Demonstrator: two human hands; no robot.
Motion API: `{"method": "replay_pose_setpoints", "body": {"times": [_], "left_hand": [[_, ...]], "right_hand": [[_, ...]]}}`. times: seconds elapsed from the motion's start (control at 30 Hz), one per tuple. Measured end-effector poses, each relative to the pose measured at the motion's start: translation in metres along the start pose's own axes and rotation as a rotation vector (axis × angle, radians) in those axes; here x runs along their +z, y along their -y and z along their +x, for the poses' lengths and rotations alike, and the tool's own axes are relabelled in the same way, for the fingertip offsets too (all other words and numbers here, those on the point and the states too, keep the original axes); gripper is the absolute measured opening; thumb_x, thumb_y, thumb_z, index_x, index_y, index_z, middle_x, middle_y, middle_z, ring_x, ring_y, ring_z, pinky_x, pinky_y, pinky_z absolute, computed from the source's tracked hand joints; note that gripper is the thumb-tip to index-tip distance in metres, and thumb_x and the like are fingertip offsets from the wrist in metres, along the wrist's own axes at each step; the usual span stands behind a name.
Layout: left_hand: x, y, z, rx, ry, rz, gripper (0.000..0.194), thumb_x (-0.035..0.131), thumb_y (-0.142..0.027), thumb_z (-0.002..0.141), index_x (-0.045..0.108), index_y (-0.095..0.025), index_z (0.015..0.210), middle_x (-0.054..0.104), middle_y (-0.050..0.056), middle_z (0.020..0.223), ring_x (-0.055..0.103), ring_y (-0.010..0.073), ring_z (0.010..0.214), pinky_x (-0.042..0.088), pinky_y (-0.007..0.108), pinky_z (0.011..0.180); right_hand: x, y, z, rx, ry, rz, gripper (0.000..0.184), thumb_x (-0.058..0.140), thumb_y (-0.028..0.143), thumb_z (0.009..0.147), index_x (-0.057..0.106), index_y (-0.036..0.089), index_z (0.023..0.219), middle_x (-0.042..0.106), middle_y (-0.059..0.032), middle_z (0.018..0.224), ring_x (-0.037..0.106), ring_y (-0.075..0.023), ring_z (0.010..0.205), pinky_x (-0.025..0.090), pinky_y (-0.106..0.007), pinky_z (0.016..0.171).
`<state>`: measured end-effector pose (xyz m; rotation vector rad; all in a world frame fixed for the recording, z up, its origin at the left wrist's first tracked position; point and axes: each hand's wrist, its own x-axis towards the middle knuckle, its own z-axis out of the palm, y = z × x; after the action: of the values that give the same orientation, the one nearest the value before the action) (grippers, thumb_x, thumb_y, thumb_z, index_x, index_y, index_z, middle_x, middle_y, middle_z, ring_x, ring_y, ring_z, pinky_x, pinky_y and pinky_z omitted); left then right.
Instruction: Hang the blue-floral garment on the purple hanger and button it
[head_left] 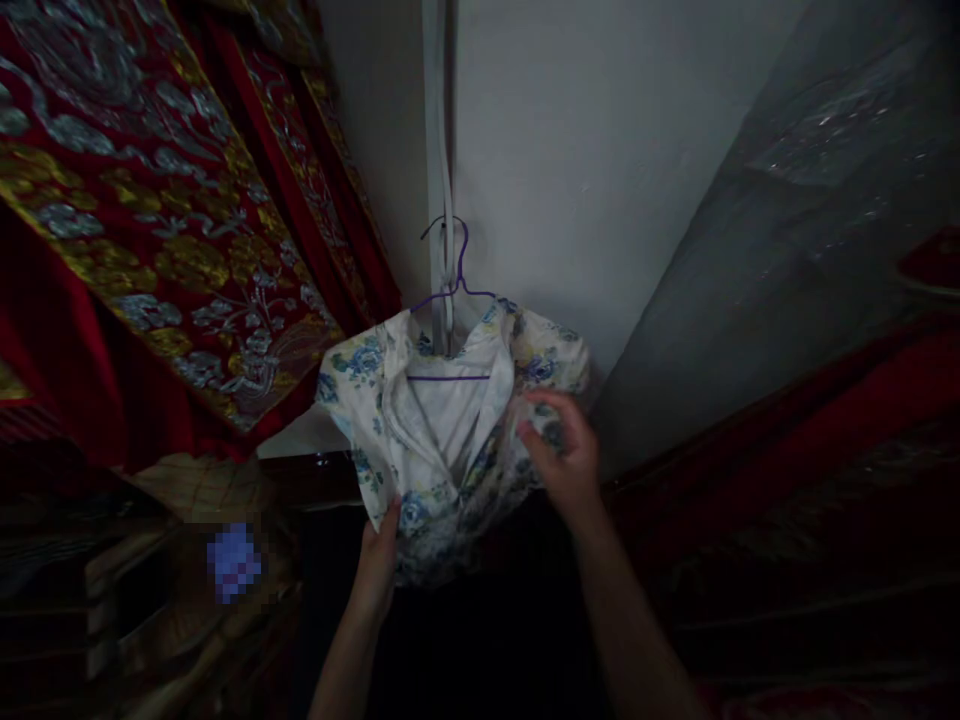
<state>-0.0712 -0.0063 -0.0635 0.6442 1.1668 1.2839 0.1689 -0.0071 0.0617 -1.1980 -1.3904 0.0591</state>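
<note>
A white blouse (420,430) with blue flowers hangs on a thin purple hanger (463,255) in front of the wall. Its collar stands apart in a V, with the hanger's lower bar showing across the neck. My left hand (381,545) pinches the blouse's lower side edge, thumb in front and fingers behind the cloth. By the sleeve and chest on the other side is my right hand (566,450), its thumb and forefinger apart and nothing seen between them. The blouse's lower hem fades into the dark.
Red cloth (187,200) embroidered in gold and silver hangs at the left. A pale cord (442,130) runs down the wall (585,180) behind the hanger. To the right are a shiny clear sheet (817,150) and a dark red band. Dim wooden furniture (135,580) stands lower left.
</note>
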Motion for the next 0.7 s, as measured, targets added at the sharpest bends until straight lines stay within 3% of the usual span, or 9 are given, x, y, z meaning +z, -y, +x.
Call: {"method": "replay_pose_setpoints", "body": {"times": [0.03,0.1,0.2,0.27,0.33,0.43,0.5,0.57,0.7], "left_hand": [[0.002,0.004,-0.003,-0.016,-0.005,0.002,0.058,0.077,-0.055,0.077,0.067,-0.022,0.123,0.074,0.010,0.123,0.064,0.0312,0.126,0.051,0.047,0.107],[0.006,0.010,-0.008,-0.033,0.001,-0.011,0.062,0.078,-0.054,0.077,0.064,-0.023,0.128,0.071,0.010,0.128,0.062,0.0297,0.128,0.050,0.046,0.109],[0.010,0.012,-0.014,-0.048,0.027,-0.002,0.061,0.076,-0.055,0.079,0.061,-0.025,0.131,0.066,0.009,0.137,0.061,0.0286,0.130,0.051,0.044,0.108],[0.007,0.009,-0.016,-0.021,0.024,0.031,0.055,0.073,-0.055,0.082,0.063,-0.025,0.127,0.066,0.009,0.137,0.062,0.0288,0.128,0.052,0.042,0.105],[0.000,0.005,-0.015,0.138,-0.080,0.062,0.048,0.070,-0.052,0.085,0.063,-0.023,0.123,0.067,0.009,0.133,0.063,0.0285,0.125,0.052,0.042,0.104],[-0.012,0.004,-0.016,0.577,-0.374,0.105,0.049,0.074,-0.043,0.083,0.056,-0.024,0.124,0.062,0.007,0.130,0.059,0.0266,0.125,0.046,0.042,0.109],[-0.014,0.010,-0.019,0.778,-0.423,0.205,0.054,0.076,-0.037,0.080,0.053,-0.025,0.126,0.057,0.008,0.133,0.055,0.0264,0.128,0.041,0.044,0.112],[-0.008,0.020,-0.027,0.804,-0.255,0.375,0.049,0.074,-0.034,0.082,0.055,-0.023,0.126,0.056,0.009,0.133,0.053,0.0275,0.129,0.039,0.045,0.114],[0.023,0.041,-0.040,0.647,0.173,0.526,0.048,0.064,-0.031,0.090,0.051,-0.022,0.136,0.058,0.013,0.136,0.056,0.0279,0.128,0.043,0.044,0.110]], "right_hand": [[0.017,-0.006,-0.024,0.161,0.002,0.048,0.022,0.060,0.042,0.089,0.062,0.022,0.099,0.067,-0.0084,0.100,0.063,-0.0262,0.100,0.048,-0.042,0.094],[0.053,-0.018,-0.064,0.453,0.167,0.172,0.031,0.058,0.052,0.089,0.058,0.022,0.082,0.064,-0.0046,0.078,0.062,-0.0225,0.078,0.050,-0.035,0.076],[0.091,-0.033,-0.097,0.615,0.341,0.327,0.036,0.049,0.053,0.093,0.060,0.021,0.079,0.064,-0.0040,0.075,0.062,-0.0219,0.079,0.047,-0.032,0.073],[0.097,-0.039,-0.100,0.662,0.411,0.348,0.036,0.050,0.049,0.091,0.060,0.021,0.071,0.062,-0.0029,0.069,0.060,-0.0204,0.073,0.045,-0.031,0.069],[0.091,-0.041,-0.097,0.700,0.463,0.353,0.036,0.055,0.046,0.087,0.058,0.020,0.061,0.059,-0.0015,0.060,0.057,-0.0182,0.065,0.042,-0.030,0.065],[0.074,-0.037,-0.098,0.725,0.493,0.383,0.042,0.057,0.049,0.083,0.056,0.019,0.054,0.056,-0.0008,0.054,0.053,-0.0158,0.058,0.039,-0.029,0.061],[0.066,-0.029,-0.104,0.755,0.483,0.442,0.048,0.057,0.058,0.083,0.057,0.019,0.056,0.056,-0.0008,0.053,0.051,-0.0146,0.054,0.038,-0.028,0.057],[0.062,-0.021,-0.111,0.807,0.454,0.539,0.052,0.059,0.068,0.079,0.058,0.019,0.060,0.057,-0.0009,0.056,0.050,-0.0138,0.053,0.036,-0.027,0.054],[0.059,-0.009,-0.115,0.867,0.379,0.669,0.058,0.066,0.075,0.071,0.055,0.019,0.062,0.053,0.0012,0.055,0.046,-0.0115,0.052,0.035,-0.026,0.053]]}}
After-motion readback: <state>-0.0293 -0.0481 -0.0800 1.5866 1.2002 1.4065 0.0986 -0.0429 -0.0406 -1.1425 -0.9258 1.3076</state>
